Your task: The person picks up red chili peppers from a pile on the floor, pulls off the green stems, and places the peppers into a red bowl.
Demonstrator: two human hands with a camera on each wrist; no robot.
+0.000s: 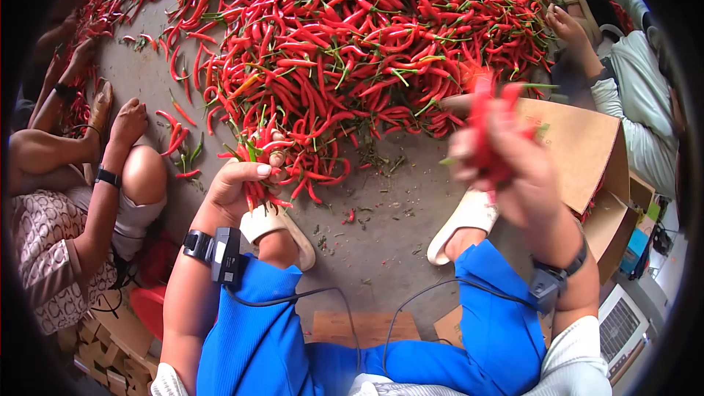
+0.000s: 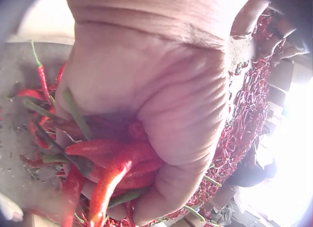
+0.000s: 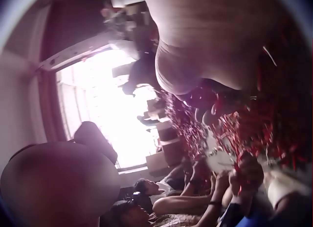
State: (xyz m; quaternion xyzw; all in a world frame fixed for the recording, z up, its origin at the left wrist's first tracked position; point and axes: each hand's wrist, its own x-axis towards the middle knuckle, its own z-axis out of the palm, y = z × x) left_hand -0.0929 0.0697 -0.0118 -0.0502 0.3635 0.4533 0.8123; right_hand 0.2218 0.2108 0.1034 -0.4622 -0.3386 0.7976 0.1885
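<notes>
Red chillies with green stems lie in a large heap (image 1: 367,44) on the floor. My left hand (image 1: 233,185) holds a bunch of chillies (image 1: 258,189) at the heap's near edge; in the left wrist view its fingers curl round several red chillies (image 2: 115,170) with green stems. My right hand (image 1: 517,169), blurred, is raised above the cardboard at the right, gripping a cluster of red chillies (image 1: 488,139). The right wrist view shows this hand (image 3: 205,55) dark and blurred, its fingers mostly hidden.
An open cardboard box (image 1: 572,147) stands at the right, beside a person in a pale top (image 1: 642,95). Another person sits at the left, a knee (image 1: 144,176) near loose chillies. My two pale shoes (image 1: 463,229) rest on the floor below the heap.
</notes>
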